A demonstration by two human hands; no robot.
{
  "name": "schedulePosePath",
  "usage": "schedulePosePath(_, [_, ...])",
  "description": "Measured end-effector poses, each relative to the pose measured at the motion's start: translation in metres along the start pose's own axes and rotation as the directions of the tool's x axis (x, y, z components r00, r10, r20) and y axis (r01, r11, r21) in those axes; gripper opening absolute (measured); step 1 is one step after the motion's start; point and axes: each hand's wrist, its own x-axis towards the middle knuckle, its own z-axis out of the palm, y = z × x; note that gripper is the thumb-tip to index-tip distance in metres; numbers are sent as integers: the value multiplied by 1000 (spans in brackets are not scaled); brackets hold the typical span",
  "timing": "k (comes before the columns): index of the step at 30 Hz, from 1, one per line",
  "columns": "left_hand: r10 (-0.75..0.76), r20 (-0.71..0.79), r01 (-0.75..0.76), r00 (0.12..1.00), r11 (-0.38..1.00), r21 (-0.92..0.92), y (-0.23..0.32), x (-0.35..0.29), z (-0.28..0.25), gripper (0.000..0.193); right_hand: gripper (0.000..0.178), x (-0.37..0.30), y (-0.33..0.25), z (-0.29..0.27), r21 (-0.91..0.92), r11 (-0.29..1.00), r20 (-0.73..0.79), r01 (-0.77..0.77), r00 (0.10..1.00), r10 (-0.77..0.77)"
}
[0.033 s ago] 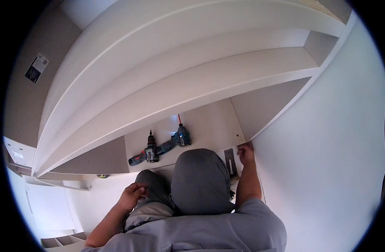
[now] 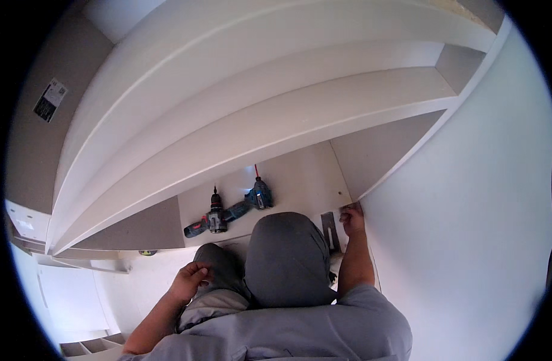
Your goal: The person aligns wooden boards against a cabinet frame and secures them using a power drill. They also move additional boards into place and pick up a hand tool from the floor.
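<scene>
My left hand point(image 2: 190, 284) rests against my left knee, its fingers curled with the thumb pressed in; nothing shows in it. Low at the right, my right hand point(image 2: 352, 221) reaches to the front corner of the cabinet floor, beside the white wall. Its fingers are bent together, and whatever they grip is hidden. Just left of that hand lies a dark flat piece point(image 2: 332, 240) with a pale slot, partly covered by my knee. On the cabinet's bottom panel point(image 2: 303, 174) lie a drill driver point(image 2: 216, 218) and a blue-black impact driver point(image 2: 261, 195) with a red bit and a lit lamp.
Pale cabinet shelves point(image 2: 276, 126) curve across above the tools. A smooth white wall point(image 2: 474, 210) closes off the right side. At the left stands a brown panel point(image 2: 59, 114) with a label. A small yellow-black item point(image 2: 148, 253) lies on the floor beyond my left knee.
</scene>
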Motion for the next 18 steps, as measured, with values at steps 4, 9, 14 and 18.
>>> schedulePosePath(4, [-10, 60, 8, 998, 999, 40, 2, 7, 4, 28, 71, -42, -2, 1, 139, 990, -31, 32, 999, -28])
schedulePosePath(9, [-17, 86, 7, 996, 993, 122, -3, 23, 7, 29, 70, -51, 5, -5, 439, 897, 104, 57, 988, -113])
schedulePosePath(14, [4, 102, -22, 995, 984, 176, -3, 18, 11, 29, 50, -71, 24, 11, 563, 797, -150, 219, 975, -162])
schedulePosePath(18, [20, 108, -27, 994, 998, 63, -17, 19, 3, 27, 38, -87, 22, 27, 578, 735, -378, 354, 915, -144])
